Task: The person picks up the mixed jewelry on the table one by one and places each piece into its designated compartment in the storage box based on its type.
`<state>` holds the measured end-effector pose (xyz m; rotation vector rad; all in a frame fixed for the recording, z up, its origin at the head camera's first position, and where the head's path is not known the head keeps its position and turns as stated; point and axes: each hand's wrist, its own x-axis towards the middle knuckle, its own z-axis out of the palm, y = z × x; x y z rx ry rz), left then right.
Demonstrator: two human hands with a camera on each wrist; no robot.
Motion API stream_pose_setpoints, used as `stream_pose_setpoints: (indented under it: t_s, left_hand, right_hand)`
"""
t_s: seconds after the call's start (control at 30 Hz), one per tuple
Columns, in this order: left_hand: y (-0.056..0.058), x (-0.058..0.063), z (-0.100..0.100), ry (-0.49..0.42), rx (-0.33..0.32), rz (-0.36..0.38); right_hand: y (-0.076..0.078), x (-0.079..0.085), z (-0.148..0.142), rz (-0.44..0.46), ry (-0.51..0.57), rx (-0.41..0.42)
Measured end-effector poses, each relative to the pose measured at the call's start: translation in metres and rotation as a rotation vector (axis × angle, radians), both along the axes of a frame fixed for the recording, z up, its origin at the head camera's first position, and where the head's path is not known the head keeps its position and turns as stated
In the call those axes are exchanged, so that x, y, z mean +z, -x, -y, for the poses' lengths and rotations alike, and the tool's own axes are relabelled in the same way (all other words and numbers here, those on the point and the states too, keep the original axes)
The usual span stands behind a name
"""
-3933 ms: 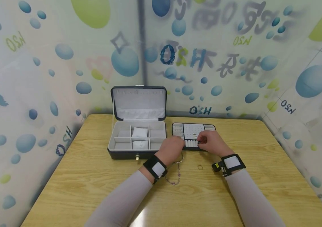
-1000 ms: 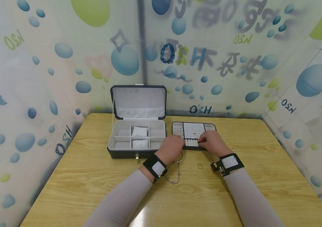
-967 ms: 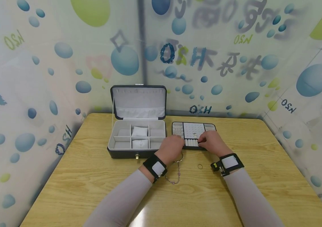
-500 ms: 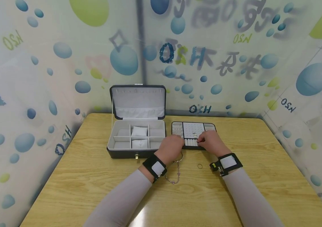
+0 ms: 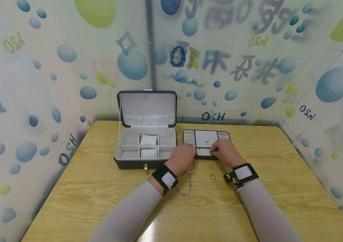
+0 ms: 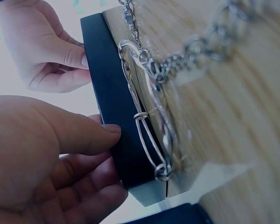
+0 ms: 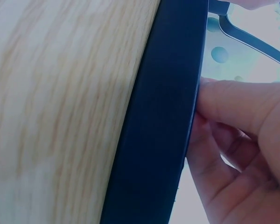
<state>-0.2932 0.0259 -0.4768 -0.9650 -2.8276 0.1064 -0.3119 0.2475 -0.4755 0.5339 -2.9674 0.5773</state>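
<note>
On my feed the tray [image 5: 203, 157] sits flat on the worktop [image 5: 214, 215], just right of the open box [image 5: 133, 165]. I have the left hand [image 5: 181, 157] gripping its near left corner, thumb on the front wall, fingers curled against the end. The right hand [image 5: 226, 152] has its fingertips together at the ring rolls [image 5: 203, 152]; whether they pinch anything, I cannot tell. A bangle [image 6: 141, 115], a chain [image 5: 190, 185] and a ring [image 5: 213, 179] lie in front.
</note>
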Motion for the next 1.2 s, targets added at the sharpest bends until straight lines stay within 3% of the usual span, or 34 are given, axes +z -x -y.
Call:
stream_pose_setpoints:
  t_s: [0.47, 1.0, 1.2]
  left_hand:
    - [0.001, -0.001, 0.001, -0.017, 0.001, 0.003]
    - [0.001, -0.002, 0.003, -0.045, -0.010, 0.004]
    - [0.001, -0.005, 0.003, -0.048, -0.020, -0.005]
  right_hand:
    - [0.003, -0.002, -0.005, 0.110, 0.058, -0.029]
    - [0.000, 0.013, -0.007, 0.169, 0.054, 0.030]
    - [-0.003, 0.020, -0.011, 0.182, 0.056, 0.008]
